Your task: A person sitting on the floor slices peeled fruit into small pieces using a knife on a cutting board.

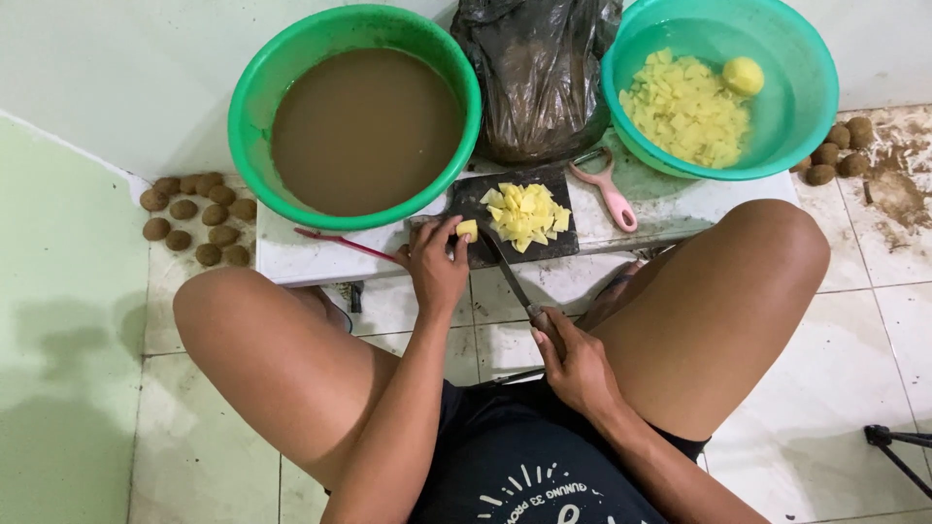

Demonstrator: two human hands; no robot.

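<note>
One potato piece (pixel 468 230) sits pinched in the left hand (pixel 435 264) at the black cutting board's (pixel 470 197) left edge. Right hand (pixel 575 361) grips a knife (pixel 507 272), blade on board beside cut cubes (pixel 526 213). Behind the board: two green basins (pixel 254 97), one black bag (pixel 539 73), one pink peeler (pixel 608 189).

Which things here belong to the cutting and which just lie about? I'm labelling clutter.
In use: left hand, potato piece, right hand, knife, board, cut pile.
Lying about: peeler, bag, unpeeled potatoes.

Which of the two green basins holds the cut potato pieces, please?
The right-hand green basin, beside the black bag: it holds pale yellow pieces in clear water. The left basin holds only murky brown water.
</note>
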